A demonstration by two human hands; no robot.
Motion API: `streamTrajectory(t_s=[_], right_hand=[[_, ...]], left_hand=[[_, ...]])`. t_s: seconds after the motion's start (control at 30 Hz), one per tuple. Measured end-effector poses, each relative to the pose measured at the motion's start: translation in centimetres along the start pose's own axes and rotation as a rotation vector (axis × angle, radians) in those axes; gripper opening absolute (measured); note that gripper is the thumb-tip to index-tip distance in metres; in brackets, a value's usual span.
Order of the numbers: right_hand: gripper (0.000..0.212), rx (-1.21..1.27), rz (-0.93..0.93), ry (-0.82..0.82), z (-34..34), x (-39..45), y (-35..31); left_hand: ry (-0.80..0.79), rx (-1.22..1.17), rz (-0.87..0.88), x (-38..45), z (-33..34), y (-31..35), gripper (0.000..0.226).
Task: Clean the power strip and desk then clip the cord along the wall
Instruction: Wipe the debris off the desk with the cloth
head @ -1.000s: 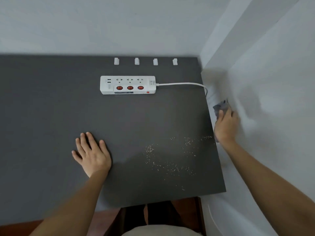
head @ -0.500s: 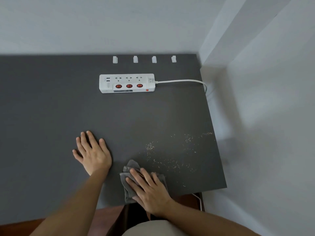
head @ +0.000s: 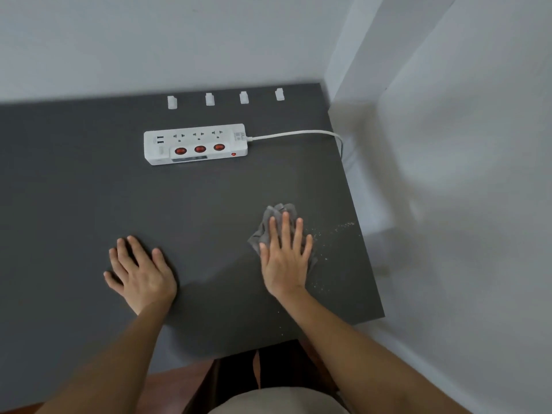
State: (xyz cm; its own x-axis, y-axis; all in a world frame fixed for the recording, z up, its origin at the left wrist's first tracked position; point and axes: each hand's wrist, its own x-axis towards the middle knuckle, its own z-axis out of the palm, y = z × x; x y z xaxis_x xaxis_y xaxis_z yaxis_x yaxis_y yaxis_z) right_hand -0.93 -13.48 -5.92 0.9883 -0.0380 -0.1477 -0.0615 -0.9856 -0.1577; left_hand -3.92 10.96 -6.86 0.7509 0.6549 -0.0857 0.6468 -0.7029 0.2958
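A white power strip (head: 195, 144) with three red switches lies at the back of the dark grey desk (head: 74, 189). Its white cord (head: 295, 133) runs right and drops over the desk's right edge. Several white cord clips (head: 210, 99) stand in a row behind it, by the wall. My right hand (head: 285, 258) presses flat, fingers spread, on a crumpled grey cloth (head: 276, 218) at the desk's right side. Pale crumbs (head: 343, 227) are scattered to the right of the cloth and below it. My left hand (head: 140, 271) rests flat and empty on the desk.
White walls close in behind the desk and along its right side, leaving a narrow gap at the right edge. The desk's front edge is just below my forearms, with dark floor and my lap beneath.
My right hand brought the cloth from the gap at the right wall to the desk's front edge, then slid it forward and right into the crumbs. My left hand stayed put.
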Motion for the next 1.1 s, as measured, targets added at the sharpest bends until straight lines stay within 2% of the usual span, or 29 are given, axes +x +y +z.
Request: streamTrajectory(t_s=[0.2,0.33,0.43,0.5,0.57,0.6,0.7,0.8,0.9,1.1], right_hand=[[0.058,0.001,0.257,0.066,-1.2,2.6,8.3],[0.050,0.019,0.320,0.066,-3.2,3.7,13.7],[0.039,0.075,0.387,0.173,-6.0,4.3,16.2],[0.040,0.089,0.308,0.305,-7.6,3.5,14.0],[0.041,0.068,0.097,0.350,-7.7,0.9,9.0],[0.042,0.061,-0.023,0.317,-7.0,-1.2,6.1],[0.053,0.072,-0.269,0.054,-2.9,-8.6,-0.6],[0.069,-0.035,-0.371,-0.148,0.2,-11.8,-0.7],[0.068,-0.101,-0.330,-0.162,0.6,-10.7,3.2],[0.059,-0.079,-0.060,-0.144,-0.5,-9.5,9.7]], left_hand=[[-0.001,-0.010,0.006,0.0,0.0,-0.1,0.057],[-0.003,-0.002,0.007,0.1,0.2,-0.2,0.058],[-0.012,0.005,-0.001,0.1,0.4,-0.5,0.058],[-0.015,0.010,0.003,0.2,0.6,-0.6,0.058],[-0.013,0.001,-0.006,0.3,0.7,-0.8,0.058],[-0.012,-0.002,-0.004,0.2,0.8,-0.8,0.058],[-0.005,-0.004,0.007,0.2,0.8,-0.8,0.058],[-0.001,-0.015,0.005,0.2,0.9,-0.8,0.059],[0.018,-0.015,0.013,0.3,0.9,-0.7,0.058],[0.025,-0.007,0.013,0.2,1.0,-0.8,0.058]])
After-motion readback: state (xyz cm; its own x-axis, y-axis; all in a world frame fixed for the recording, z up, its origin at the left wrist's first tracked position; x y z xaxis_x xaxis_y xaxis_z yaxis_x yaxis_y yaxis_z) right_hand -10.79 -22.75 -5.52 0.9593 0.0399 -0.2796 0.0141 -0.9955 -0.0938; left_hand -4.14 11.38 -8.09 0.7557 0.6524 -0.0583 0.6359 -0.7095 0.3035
